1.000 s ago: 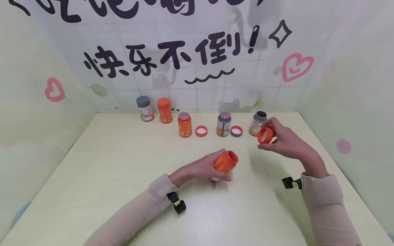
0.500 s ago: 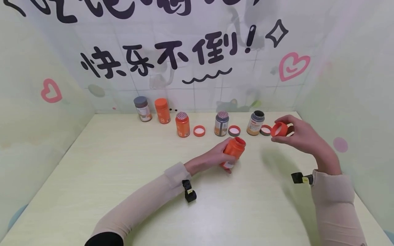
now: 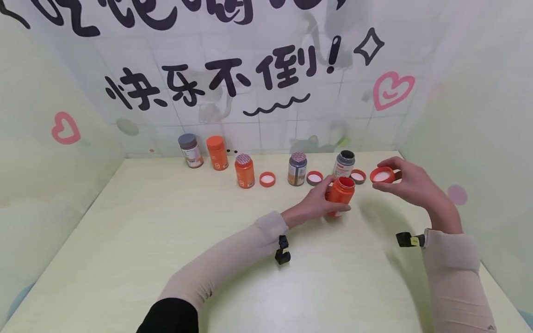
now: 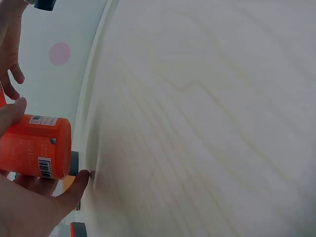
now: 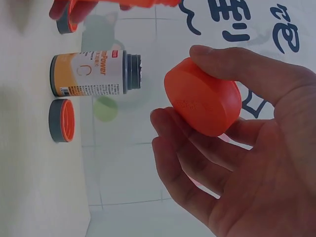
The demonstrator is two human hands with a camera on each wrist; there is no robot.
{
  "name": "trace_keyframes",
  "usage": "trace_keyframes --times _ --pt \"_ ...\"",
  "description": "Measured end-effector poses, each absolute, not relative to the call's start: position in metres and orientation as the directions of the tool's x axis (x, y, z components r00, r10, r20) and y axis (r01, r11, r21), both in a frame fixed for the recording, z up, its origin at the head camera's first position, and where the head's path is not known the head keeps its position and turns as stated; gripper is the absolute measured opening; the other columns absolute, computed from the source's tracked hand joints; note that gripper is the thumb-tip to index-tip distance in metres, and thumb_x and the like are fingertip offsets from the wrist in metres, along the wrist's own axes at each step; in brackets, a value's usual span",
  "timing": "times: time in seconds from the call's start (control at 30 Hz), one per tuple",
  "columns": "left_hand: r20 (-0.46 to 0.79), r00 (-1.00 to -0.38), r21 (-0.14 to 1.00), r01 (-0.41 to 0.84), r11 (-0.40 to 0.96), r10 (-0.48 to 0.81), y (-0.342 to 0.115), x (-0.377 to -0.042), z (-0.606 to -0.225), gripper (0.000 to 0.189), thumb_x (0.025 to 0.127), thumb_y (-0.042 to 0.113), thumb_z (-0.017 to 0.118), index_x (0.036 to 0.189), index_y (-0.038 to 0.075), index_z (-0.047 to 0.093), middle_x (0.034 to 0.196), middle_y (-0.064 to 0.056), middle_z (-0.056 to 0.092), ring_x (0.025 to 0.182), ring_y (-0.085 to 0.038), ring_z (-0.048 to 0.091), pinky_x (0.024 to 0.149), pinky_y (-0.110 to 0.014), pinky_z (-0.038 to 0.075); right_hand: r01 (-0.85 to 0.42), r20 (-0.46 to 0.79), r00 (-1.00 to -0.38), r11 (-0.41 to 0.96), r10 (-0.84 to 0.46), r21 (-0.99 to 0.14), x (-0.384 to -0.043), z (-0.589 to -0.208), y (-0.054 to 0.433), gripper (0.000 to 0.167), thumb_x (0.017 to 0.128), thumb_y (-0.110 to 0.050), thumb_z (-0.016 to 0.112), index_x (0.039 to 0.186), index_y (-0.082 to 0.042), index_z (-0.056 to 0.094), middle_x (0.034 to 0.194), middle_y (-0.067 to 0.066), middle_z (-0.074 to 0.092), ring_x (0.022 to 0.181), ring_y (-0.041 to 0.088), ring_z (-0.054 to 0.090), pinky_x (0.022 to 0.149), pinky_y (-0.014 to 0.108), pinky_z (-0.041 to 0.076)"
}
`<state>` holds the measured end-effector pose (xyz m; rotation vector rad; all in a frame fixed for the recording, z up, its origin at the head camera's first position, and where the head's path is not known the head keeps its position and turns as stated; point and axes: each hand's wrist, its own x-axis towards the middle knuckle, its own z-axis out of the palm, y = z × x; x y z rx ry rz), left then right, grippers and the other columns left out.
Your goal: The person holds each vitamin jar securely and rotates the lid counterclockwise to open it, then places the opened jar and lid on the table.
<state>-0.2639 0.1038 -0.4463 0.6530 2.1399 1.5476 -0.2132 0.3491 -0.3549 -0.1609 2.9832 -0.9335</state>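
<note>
My left hand point(image 3: 314, 203) grips an orange bottle point(image 3: 341, 196), nearly upright with its uncovered mouth up. Barcodes show low on this bottle point(image 4: 34, 148) in the left wrist view. To its right, my right hand point(image 3: 412, 182) holds an orange cap point(image 3: 382, 175) between thumb and fingers, white lining towards the head camera. In the right wrist view the cap's outer top point(image 5: 202, 98) shows. Behind the held bottle stands an open grey bottle point(image 3: 344, 164), partly hidden by it. A grey cap with an orange inside point(image 3: 358, 176) lies beside that grey bottle.
Along the back stand a capped grey bottle point(image 3: 191, 151), a capped orange bottle point(image 3: 217, 153), a foil-sealed orange bottle point(image 3: 244, 172) and a foil-sealed grey bottle point(image 3: 297, 170). An orange cap point(image 3: 267, 179) and a grey cap point(image 3: 314, 178) lie beside the sealed ones. A printed wall rises behind.
My left hand has carried the orange bottle right and back, turning it more upright. The right hand has moved right with the cap, whose lining now tilts further up.
</note>
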Motion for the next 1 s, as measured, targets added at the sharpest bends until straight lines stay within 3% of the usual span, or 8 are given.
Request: trace_keyframes --times 0.37,0.7,1.0 --pt "-0.053 -0.817 0.950 0.135 0.280 0.574 0.140 -0.264 -0.450 0.074 0.089 0.025 0.083 0.148 0.024 0.038 0.145 -0.002 0.058 0.126 -0.016 0.057 0.104 -0.035 0.053 -0.067 -0.014 -0.996 0.816 -0.092 -0.574 -0.213 -0.362 0.358 0.064 0.093 -0.024 0.076 0.139 0.005 0.044 0.129 0.026 0.055 0.116 0.043 0.054 0.076 0.029 0.053" --pt "-0.023 -0.813 0.936 0.187 0.299 0.582 0.147 -0.268 -0.458 0.080 0.088 0.022 0.083 0.151 0.025 0.034 0.148 0.000 0.055 0.134 -0.017 0.052 0.110 -0.037 0.051 -0.044 -0.036 -0.996 0.824 -0.078 -0.564 -0.216 -0.368 0.363 0.065 0.093 -0.026 0.076 0.139 0.006 0.042 0.131 0.027 0.053 0.118 0.045 0.053 0.078 0.032 0.054" --pt "0.003 -0.803 0.935 0.214 0.284 0.596 0.150 -0.268 -0.460 0.074 0.088 0.020 0.083 0.147 0.024 0.037 0.147 -0.001 0.055 0.130 -0.014 0.053 0.106 -0.030 0.052 -0.044 -0.035 -0.996 0.819 -0.078 -0.572 -0.221 -0.371 0.365 0.063 0.093 -0.023 0.074 0.139 0.006 0.042 0.131 0.028 0.053 0.116 0.045 0.053 0.078 0.030 0.053"
